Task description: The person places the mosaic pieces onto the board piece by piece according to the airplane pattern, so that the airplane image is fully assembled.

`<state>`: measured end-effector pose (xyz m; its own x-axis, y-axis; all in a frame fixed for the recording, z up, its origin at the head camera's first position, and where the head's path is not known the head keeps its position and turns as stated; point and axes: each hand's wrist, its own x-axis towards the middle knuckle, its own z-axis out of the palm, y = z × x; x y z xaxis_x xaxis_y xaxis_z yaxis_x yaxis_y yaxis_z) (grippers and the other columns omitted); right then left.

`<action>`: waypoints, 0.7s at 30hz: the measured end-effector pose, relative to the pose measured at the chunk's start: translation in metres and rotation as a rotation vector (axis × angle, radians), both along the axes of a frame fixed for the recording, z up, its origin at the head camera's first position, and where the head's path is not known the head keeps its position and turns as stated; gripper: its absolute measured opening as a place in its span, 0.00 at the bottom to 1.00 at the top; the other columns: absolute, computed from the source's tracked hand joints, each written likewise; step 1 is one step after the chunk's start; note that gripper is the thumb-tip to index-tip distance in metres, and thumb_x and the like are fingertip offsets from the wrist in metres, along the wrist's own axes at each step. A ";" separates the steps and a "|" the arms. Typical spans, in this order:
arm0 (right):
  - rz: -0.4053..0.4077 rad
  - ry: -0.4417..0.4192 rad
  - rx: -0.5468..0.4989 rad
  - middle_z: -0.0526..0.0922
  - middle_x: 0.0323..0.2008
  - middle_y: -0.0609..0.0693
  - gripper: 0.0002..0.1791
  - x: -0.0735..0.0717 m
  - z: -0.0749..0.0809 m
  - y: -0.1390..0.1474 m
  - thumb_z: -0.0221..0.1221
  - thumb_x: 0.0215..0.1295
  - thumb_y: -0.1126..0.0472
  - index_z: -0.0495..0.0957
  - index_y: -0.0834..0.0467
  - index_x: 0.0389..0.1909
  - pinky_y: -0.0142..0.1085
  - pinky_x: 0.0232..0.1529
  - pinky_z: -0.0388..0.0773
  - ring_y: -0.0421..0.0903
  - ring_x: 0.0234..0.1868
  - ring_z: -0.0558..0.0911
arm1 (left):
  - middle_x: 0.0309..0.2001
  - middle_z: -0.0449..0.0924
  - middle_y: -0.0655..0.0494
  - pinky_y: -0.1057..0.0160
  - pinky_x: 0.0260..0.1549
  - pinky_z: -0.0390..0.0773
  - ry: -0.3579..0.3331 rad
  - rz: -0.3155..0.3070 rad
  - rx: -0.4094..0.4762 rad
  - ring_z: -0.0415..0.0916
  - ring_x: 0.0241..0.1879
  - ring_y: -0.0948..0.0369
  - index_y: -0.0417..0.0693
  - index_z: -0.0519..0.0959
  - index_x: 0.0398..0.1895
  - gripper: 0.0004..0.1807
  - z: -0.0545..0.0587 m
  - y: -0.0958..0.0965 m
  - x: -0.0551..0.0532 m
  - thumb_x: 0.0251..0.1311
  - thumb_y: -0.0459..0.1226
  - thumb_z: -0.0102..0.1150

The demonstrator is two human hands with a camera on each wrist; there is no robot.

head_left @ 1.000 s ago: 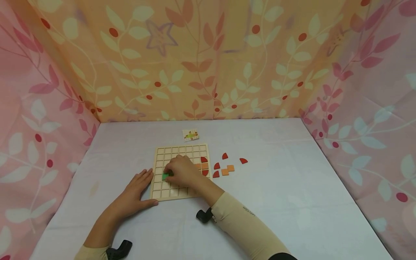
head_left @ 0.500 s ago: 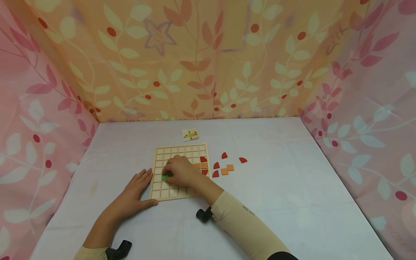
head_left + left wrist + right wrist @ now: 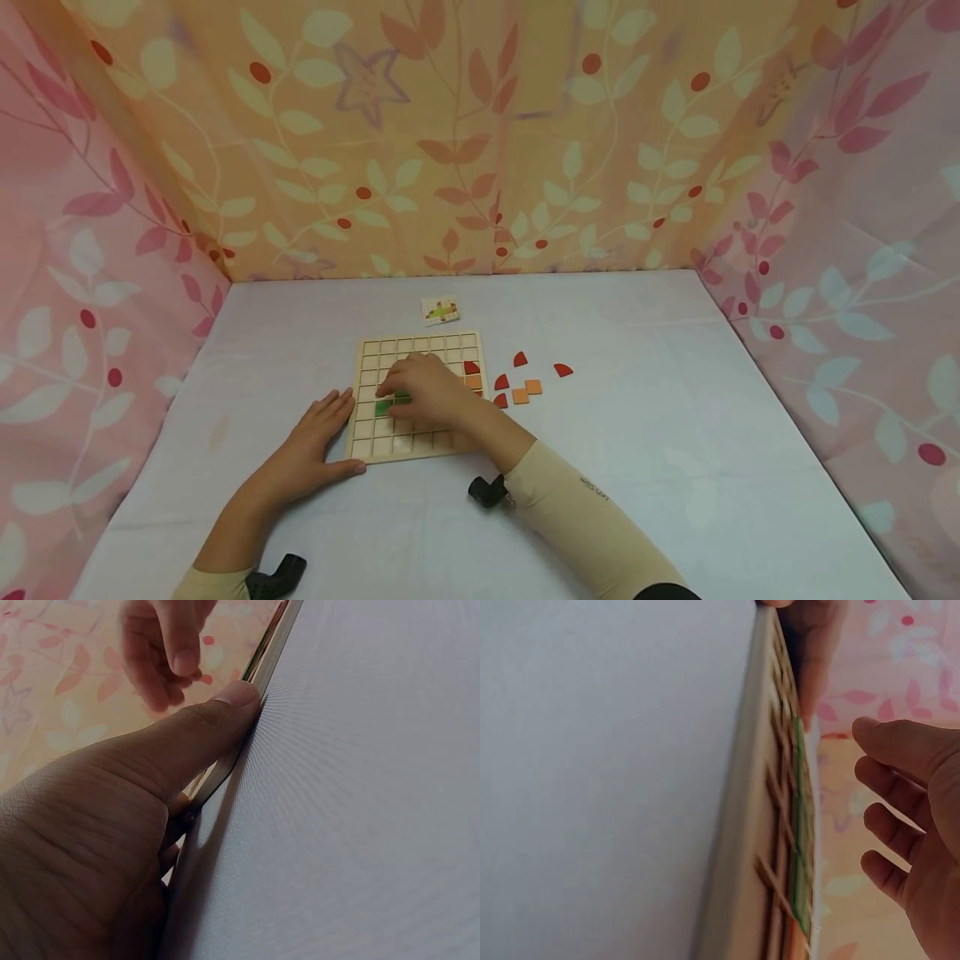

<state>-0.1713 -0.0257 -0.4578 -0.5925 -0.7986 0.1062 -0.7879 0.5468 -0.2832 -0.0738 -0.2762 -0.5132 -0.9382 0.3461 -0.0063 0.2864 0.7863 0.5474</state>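
Observation:
A pale wooden grid board [image 3: 369, 364] lies on the white table. My left hand [image 3: 309, 446] rests along its left side, fingers extended, with the thumb at the front left corner; in the left wrist view the thumb [image 3: 202, 727] lies on the board's edge. Over the middle of the board hovers my right hand [image 3: 435, 392]. The right wrist view shows that hand [image 3: 930, 795] apart from the board, fingers loosely bent and holding nothing. Beneath it are green pieces [image 3: 382, 408], partly hidden. A red quarter-circle piece [image 3: 471, 367] and an orange square [image 3: 473, 382] sit in cells on the right.
Right of the board lie loose orange squares [image 3: 533, 387] and several loose red quarter-circle pieces [image 3: 563, 370]. A small card with a coloured pattern [image 3: 440, 311] lies behind the board. Patterned curtains [image 3: 480, 167] surround the table at the back and sides.
My right hand has let go of the green piece and lifted slightly, shifting a little to the right. More of the green pieces shows now. The left hand stays where it was.

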 end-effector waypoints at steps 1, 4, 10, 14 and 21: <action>0.008 -0.001 -0.009 0.84 0.50 0.35 0.16 0.000 0.003 0.003 0.68 0.65 0.48 0.87 0.41 0.53 0.38 0.57 0.73 0.39 0.54 0.76 | 0.83 0.49 0.51 0.47 0.80 0.40 -0.002 0.002 -0.001 0.39 0.82 0.46 0.45 0.54 0.82 0.63 0.000 0.000 0.000 0.49 0.65 0.73; 0.025 0.002 -0.034 0.84 0.51 0.36 0.16 0.000 0.013 0.014 0.68 0.66 0.49 0.87 0.43 0.53 0.38 0.58 0.72 0.39 0.55 0.76 | 0.83 0.50 0.50 0.48 0.80 0.40 0.001 0.002 -0.002 0.39 0.82 0.46 0.45 0.54 0.82 0.63 0.000 0.000 0.000 0.49 0.65 0.73; 0.033 0.027 -0.093 0.84 0.49 0.35 0.14 0.002 0.030 0.034 0.68 0.66 0.50 0.87 0.43 0.52 0.38 0.62 0.71 0.38 0.55 0.76 | 0.82 0.50 0.49 0.50 0.81 0.39 0.011 0.003 0.001 0.40 0.82 0.45 0.44 0.55 0.81 0.63 -0.001 0.000 0.000 0.48 0.63 0.75; 0.029 0.022 -0.126 0.84 0.50 0.36 0.14 0.005 0.042 0.049 0.68 0.66 0.52 0.87 0.43 0.52 0.39 0.65 0.70 0.39 0.57 0.76 | 0.82 0.50 0.50 0.48 0.80 0.39 0.003 0.007 -0.007 0.39 0.82 0.46 0.44 0.54 0.82 0.63 -0.001 0.001 0.000 0.49 0.63 0.75; -0.003 -0.009 -0.175 0.84 0.51 0.38 0.14 0.009 0.058 0.079 0.69 0.65 0.58 0.87 0.46 0.51 0.43 0.64 0.69 0.41 0.58 0.75 | 0.83 0.49 0.50 0.49 0.80 0.39 -0.006 0.016 -0.010 0.39 0.82 0.46 0.44 0.54 0.82 0.64 0.001 0.002 0.001 0.48 0.61 0.76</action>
